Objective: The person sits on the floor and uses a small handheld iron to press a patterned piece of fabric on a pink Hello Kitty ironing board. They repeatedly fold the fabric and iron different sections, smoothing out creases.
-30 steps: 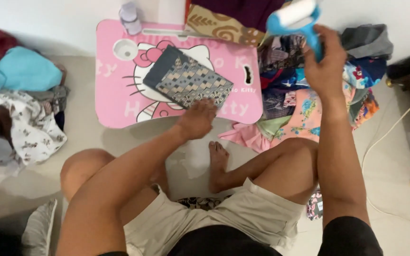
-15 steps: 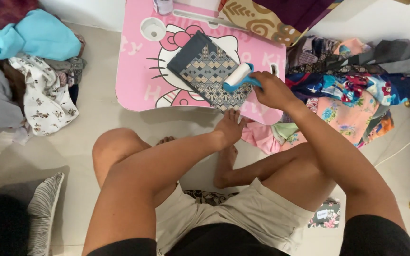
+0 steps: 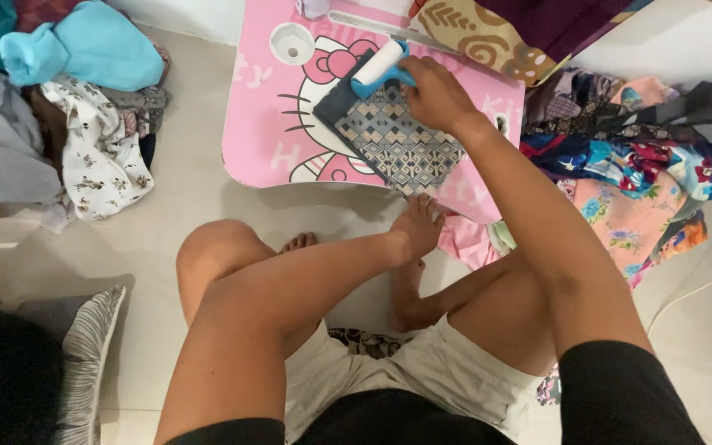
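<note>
Roller (image 3: 378,63) gripped in my right hand (image 3: 432,92), on the cloth (image 3: 393,136); left hand (image 3: 416,225) pins its near edge, fingers flat.

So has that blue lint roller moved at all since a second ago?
Yes. The lint roller, gripped in the right hand, was raised beyond the pink table; it has come down and now lies on the far end of the patterned cloth there.
</note>
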